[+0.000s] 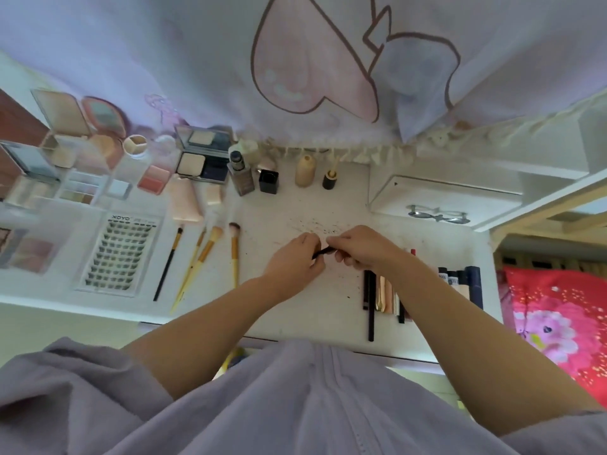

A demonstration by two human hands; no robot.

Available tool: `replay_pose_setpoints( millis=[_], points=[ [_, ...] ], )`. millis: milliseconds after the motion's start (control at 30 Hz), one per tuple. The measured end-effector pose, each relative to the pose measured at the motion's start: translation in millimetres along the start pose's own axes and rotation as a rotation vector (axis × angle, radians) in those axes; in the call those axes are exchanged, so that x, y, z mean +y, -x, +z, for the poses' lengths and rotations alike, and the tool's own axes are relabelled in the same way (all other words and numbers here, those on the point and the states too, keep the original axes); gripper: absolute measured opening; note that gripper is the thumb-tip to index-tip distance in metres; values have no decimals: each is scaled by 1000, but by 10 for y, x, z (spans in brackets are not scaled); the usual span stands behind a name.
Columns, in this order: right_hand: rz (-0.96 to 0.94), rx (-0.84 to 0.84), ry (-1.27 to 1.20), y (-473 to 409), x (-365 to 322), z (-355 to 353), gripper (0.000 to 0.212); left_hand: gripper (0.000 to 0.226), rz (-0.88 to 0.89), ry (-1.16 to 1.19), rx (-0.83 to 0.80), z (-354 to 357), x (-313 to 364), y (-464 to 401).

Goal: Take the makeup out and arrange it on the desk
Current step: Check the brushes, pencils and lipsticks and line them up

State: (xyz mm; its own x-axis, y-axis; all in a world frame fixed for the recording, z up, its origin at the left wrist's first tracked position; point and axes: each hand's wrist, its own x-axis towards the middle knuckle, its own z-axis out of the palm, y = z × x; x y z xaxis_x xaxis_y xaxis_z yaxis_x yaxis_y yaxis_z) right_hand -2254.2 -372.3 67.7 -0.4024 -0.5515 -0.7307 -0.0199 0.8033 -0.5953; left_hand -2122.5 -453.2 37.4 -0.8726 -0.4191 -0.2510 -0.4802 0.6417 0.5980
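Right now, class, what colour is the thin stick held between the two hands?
Black. The stick shows best in the head view.

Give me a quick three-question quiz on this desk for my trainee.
1. True or false: both hands hold the thin dark pencil.
2. How many brushes lie left of the hands?
3. The false-lash tray lies: A) left of the brushes, B) right of the hands, C) under the curtain.

Key: 1 true: left hand and right hand pinch it. 2 four. 3 A.
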Motion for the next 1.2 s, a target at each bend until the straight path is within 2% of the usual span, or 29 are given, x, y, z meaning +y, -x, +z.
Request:
replay_pose_setpoints(
  millis=[133, 367, 433, 633, 767, 933, 1000, 1100, 1200],
  points=[
    [-139, -115, 7, 291, -304, 64, 25, 15, 95, -48, -115, -525, -105, 176],
    [-306, -312, 386, 728, -660, 172, 28, 26, 216, -369, -243, -954, -59, 516],
    [-349, -312, 438, 798, -670, 195, 28, 28, 243, -361, -226, -981, -78, 592],
    [-428, -250, 316, 893, -574, 249, 30, 26, 337, -347, -169, -1069, -77, 640],
    [-440, -237, 307, 931, -535, 247, 30, 28, 319, -339, -180, -1038, -69, 648],
    [-370, -267, 374, 889, -517, 153, 29, 27, 209, -236, -292, -1012, -16, 614],
    [-282, -211, 339, 812, -445, 52, 27, 23, 124, -125, -300, -984, -124, 549],
    [-137, -112, 208, 644, -247, 15, 23, 23, -184, 273, -256, -854, -400, 445],
    [-29, -114, 184, 480, -105, 294, 15, 24, -431, 619, -152, -673, -500, 379]
  ],
)
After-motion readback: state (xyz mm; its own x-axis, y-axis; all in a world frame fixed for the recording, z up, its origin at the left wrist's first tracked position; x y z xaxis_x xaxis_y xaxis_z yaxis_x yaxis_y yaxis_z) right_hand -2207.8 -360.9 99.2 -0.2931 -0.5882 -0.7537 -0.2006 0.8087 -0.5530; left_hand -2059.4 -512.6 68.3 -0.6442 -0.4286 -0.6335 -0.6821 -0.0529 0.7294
